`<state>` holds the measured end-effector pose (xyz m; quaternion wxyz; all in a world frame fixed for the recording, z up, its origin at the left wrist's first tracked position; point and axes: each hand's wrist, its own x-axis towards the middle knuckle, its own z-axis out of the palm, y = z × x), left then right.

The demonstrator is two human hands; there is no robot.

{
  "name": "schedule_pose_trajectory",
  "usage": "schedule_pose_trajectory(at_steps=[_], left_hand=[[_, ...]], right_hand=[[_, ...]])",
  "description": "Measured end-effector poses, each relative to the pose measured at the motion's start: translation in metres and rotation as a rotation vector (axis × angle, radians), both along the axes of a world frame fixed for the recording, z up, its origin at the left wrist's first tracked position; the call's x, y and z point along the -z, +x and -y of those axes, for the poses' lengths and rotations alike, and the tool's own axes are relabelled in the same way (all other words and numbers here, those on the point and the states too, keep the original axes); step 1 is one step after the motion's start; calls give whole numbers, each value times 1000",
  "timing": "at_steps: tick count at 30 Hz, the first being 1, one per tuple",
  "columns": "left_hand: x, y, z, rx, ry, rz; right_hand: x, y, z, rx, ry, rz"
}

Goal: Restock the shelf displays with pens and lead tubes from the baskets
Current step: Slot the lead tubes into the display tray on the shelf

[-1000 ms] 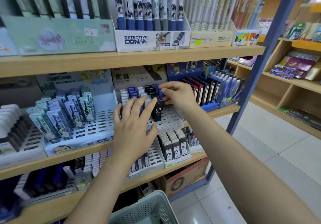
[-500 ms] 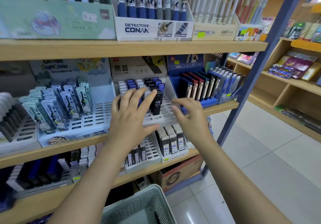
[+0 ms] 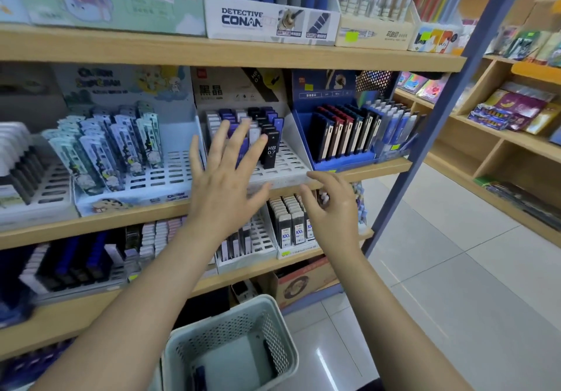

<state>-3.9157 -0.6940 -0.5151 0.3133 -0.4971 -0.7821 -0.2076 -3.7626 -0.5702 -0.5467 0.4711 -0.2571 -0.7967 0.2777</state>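
In the basket point(image 3: 273, 314), seemingly two dark tubes point(image 3: 270, 357)

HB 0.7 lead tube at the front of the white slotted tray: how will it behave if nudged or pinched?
The HB 0.7 lead tube looks like a rigid, slim plastic case, probably light. Standing tall in the white slotted tray, with empty slots ahead, it may tip forward. Smooth faces could slip.

Wooden shelf point(image 3: 349, 175), white slotted tray point(image 3: 285, 175), blue display box point(image 3: 343, 160) beside it
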Motion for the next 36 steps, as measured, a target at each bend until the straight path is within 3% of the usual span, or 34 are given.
schedule_pose_trajectory(at_steps=[3,7,12,16,22,27,33,36], left_hand=[[25,13,30,63,14,-73],[86,26,76,159,-11,-95],[192,35,132,-52,-325,303],[273,30,170,-186,-472,567],[369,24,205,-270,-574,835],[400,23,207,-299,-520,922],[407,22,207,-294,-471,914],[407,22,208,-272,-469,909]], right_hand=[[34,17,32,3,-134,-43],[106,21,62,-28,-360,141],[180,14,98,-158,-574,460],[242,8,111,-346,-725,667],[342,-21,103,-339,-871,873],[413,-41,84,-208,-1039,962],[489,-44,70,-99,-1058,1047],[452,-60,84,-81,-1033,1094]])
